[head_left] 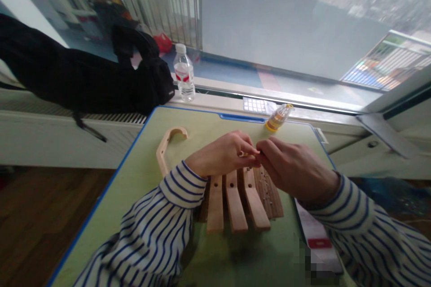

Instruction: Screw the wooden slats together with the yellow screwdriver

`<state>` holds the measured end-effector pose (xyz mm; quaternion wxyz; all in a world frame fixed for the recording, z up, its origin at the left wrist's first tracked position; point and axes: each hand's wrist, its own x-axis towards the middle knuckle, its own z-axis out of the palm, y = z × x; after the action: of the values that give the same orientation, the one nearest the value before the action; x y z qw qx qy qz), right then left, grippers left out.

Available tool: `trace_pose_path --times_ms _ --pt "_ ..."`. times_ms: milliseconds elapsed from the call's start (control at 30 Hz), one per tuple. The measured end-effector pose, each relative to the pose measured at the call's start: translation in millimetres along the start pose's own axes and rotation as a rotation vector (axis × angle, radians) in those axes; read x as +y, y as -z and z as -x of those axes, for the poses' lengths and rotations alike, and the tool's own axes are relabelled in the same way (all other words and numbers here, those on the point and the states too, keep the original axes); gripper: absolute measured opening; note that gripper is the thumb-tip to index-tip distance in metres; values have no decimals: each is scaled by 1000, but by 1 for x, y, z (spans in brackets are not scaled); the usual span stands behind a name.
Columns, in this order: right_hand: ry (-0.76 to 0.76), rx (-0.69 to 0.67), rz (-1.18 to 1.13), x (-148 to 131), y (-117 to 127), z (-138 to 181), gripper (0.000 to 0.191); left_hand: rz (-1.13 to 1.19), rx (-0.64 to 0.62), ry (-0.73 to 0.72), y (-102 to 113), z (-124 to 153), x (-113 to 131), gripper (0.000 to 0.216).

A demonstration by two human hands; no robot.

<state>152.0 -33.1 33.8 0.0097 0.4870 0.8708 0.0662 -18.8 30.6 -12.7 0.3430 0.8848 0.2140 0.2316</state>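
closed tip to tip, left hand point(222, 156) and right hand point(294, 169); anything held too small to tell; just above wooden slats point(235, 204) at middle of desk point(141, 175).

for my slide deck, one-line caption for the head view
Left hand and right hand meet fingertips over wooden slats on a green table.

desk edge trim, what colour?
Blue trim around a light green top. It shows best along the left edge in the head view.

sleeves point(158, 228): long, white with navy stripes; cuffs: ribbed, striped; hands: bare
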Motion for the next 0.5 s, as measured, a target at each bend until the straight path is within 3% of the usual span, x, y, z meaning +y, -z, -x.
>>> trace_pose_path --times_ms 267,500 --pt "-251 138 86 -16 -5 8 17 -31 -7 -10 0 -2 5 22" --pt "-233 114 48 -16 2 4 24 18 37 25 0 -2 10 25"
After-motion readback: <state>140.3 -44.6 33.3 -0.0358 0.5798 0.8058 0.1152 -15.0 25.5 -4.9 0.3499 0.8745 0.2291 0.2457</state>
